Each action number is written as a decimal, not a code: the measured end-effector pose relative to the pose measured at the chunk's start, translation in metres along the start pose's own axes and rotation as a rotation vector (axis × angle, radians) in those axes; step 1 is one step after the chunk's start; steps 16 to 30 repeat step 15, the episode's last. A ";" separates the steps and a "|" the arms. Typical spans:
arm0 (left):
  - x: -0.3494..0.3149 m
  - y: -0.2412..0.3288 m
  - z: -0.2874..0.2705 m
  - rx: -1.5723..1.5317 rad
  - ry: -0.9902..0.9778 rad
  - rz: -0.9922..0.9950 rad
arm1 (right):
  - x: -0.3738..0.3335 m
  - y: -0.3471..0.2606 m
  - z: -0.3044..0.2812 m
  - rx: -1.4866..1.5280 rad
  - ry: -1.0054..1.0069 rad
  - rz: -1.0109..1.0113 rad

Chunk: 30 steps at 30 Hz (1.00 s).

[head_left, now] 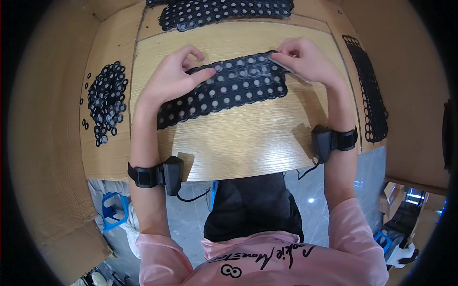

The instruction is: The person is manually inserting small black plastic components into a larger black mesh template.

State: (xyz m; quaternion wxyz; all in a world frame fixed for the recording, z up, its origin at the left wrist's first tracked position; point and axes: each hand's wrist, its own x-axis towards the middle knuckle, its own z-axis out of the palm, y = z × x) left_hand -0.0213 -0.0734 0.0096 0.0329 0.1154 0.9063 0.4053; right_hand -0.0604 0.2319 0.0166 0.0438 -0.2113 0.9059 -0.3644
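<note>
A black sheet (232, 87) set with rows of round grey discs lies slanted across the wooden table. At its upper right corner my right hand (307, 59) is closed, thumb and fingers pinching the edge. My left hand (175, 76) is at the sheet's upper left side. Its thumb reaches over the discs while the index finger curves away above, leaving a gap between them. The left forearm covers part of the sheet's left end.
To the left lies a pile of loose black rings with grey centres (109, 95). More disc-filled black sheets (226, 13) lie at the far edge. A stack of black strips with ring-shaped holes (366, 88) lies on the right. Cardboard walls (52, 119) surround the table (248, 143).
</note>
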 end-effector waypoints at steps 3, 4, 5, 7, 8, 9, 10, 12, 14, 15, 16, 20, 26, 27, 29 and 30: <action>0.000 -0.009 -0.007 0.046 -0.014 -0.035 | -0.003 0.009 -0.018 -0.021 -0.040 0.019; 0.000 -0.012 -0.010 0.008 -0.022 -0.047 | -0.005 0.013 -0.023 -0.016 -0.063 0.075; 0.000 -0.015 -0.014 0.002 -0.015 -0.041 | -0.007 0.016 -0.028 -0.006 -0.084 0.120; 0.001 -0.022 -0.021 -0.063 -0.092 -0.055 | -0.007 0.024 -0.039 -0.052 -0.080 0.243; 0.001 -0.026 -0.025 -0.112 -0.104 -0.051 | -0.007 0.028 -0.043 -0.069 -0.081 0.332; 0.000 -0.028 -0.029 -0.117 -0.101 -0.050 | -0.006 0.033 -0.047 -0.091 -0.078 0.356; 0.000 -0.030 -0.032 -0.155 -0.133 -0.044 | -0.005 0.037 -0.047 -0.166 -0.014 0.396; 0.000 -0.031 -0.036 -0.238 -0.213 -0.053 | -0.003 0.040 -0.046 -0.245 0.048 0.429; -0.001 -0.029 -0.035 -0.316 -0.152 -0.016 | 0.004 0.039 -0.031 0.014 0.362 0.212; -0.001 -0.027 -0.032 -0.391 -0.101 0.021 | 0.005 0.037 -0.031 0.002 0.366 0.223; -0.001 -0.027 -0.032 -0.391 -0.101 0.021 | 0.005 0.037 -0.031 0.002 0.366 0.223; -0.001 -0.027 -0.032 -0.391 -0.101 0.021 | 0.005 0.037 -0.031 0.002 0.366 0.223; -0.001 -0.027 -0.032 -0.391 -0.101 0.021 | 0.005 0.037 -0.031 0.002 0.366 0.223; -0.001 -0.027 -0.032 -0.391 -0.101 0.021 | 0.005 0.037 -0.031 0.002 0.366 0.223; -0.001 -0.027 -0.032 -0.391 -0.101 0.021 | 0.005 0.037 -0.031 0.002 0.366 0.223; -0.001 -0.027 -0.032 -0.391 -0.101 0.021 | 0.005 0.037 -0.031 0.002 0.366 0.223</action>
